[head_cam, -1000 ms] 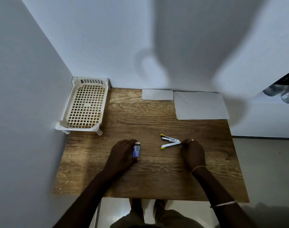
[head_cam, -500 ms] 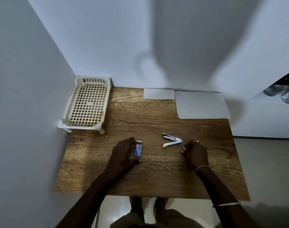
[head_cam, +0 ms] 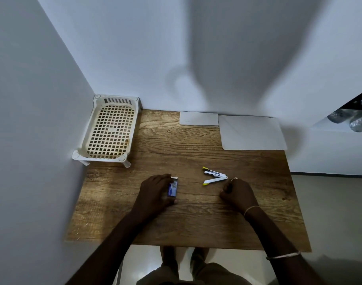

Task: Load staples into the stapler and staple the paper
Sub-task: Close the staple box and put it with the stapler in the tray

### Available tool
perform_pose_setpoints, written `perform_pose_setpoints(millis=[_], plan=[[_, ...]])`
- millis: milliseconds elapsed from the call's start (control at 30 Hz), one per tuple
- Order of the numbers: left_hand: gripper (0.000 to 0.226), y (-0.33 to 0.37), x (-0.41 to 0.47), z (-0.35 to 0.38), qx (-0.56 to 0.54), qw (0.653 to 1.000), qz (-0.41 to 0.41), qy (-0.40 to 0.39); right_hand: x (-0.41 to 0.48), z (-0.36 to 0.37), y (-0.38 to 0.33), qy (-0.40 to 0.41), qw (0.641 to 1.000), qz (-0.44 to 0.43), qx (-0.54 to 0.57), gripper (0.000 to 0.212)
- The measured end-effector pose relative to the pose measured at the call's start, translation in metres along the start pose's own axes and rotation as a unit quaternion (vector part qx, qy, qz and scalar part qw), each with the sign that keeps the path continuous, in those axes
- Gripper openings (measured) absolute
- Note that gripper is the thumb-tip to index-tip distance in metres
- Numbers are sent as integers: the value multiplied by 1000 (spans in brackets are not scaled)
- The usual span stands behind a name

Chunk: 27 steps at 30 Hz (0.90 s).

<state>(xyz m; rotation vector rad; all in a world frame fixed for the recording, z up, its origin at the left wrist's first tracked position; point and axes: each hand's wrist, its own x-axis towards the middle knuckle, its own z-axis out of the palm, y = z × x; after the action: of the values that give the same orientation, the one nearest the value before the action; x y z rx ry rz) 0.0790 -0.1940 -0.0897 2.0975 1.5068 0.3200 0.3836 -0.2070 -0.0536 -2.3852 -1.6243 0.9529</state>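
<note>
wood-grain table (head_cam: 186,223) carries everything here. the left hand (head_cam: 155,192) rests on it with fingers curled around a small blue staple box (head_cam: 172,188), thumb at the near end and fingertips at the far end, where a pale inner tray pokes out. the stapler (head_cam: 215,175) lies swung wide open in a v, yellow tips pointing left, just beside the right hand (head_cam: 238,193). that hand is loosely fisted on the table, holding nothing, its knuckles near the stapler's hinge but apart from it. two sheets of white paper (head_cam: 252,132) lie at the far edge, and a cream plastic basket (head_cam: 110,128) sits in the far left corner.
</note>
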Motion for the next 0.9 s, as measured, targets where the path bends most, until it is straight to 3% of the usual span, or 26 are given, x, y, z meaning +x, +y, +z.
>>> perform_pose_setpoints(millis=[267, 400, 533, 667, 900], plan=[[77, 2, 1, -3, 3, 1000, 3, 1, -3, 1, -9, -19, 999, -26, -8, 31], [76, 3, 1, -2, 2, 1000, 7, 5, -3, 7, -13, -32, 999, -33, 21, 14], [75, 3, 1, 0, 6, 1000, 5, 10, -10, 19, -25, -56, 997, -43, 8, 14], [75, 3, 2, 3, 6, 1000, 2, 19, -19, 34, -39, -39, 989, -114, -85, 4], [78, 6, 2, 7, 1, 999, -16, 27, -26, 57, -68, -21, 948, -249, -196, 18]])
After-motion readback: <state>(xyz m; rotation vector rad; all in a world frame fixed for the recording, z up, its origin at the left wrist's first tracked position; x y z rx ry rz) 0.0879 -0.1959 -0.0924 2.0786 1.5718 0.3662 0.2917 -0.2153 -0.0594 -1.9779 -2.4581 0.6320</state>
